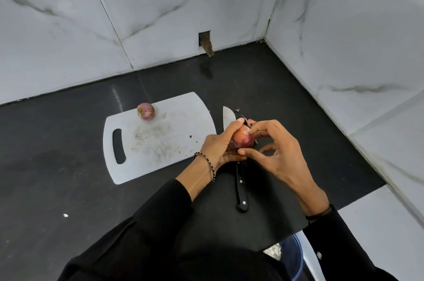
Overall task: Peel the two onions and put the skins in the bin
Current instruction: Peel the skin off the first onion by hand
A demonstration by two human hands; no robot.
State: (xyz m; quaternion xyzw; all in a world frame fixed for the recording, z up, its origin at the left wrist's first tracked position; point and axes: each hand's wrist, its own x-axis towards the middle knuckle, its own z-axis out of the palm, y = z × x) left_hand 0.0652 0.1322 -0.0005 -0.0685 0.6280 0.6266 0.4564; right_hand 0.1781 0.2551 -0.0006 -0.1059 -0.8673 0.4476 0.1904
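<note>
My left hand [220, 145] cups a red onion [242, 139] above the dark counter, just right of the cutting board. My right hand [275, 149] pinches a strip of skin [250, 122] at the onion's top, thumb pressed under its lower side. Part of the onion shows orange, bare flesh. A second red onion [146, 111] sits in its skin on the far left part of the white cutting board [158, 136]. A blue bin [292, 255] shows partly below the counter edge at the bottom right.
A black-handled knife [241, 188] lies on the counter under my hands, blade tip [228, 117] pointing away. Small skin scraps [237, 110] lie near the blade tip. Marble walls close the counter at the back and right. A hole [205, 43] opens in the back wall.
</note>
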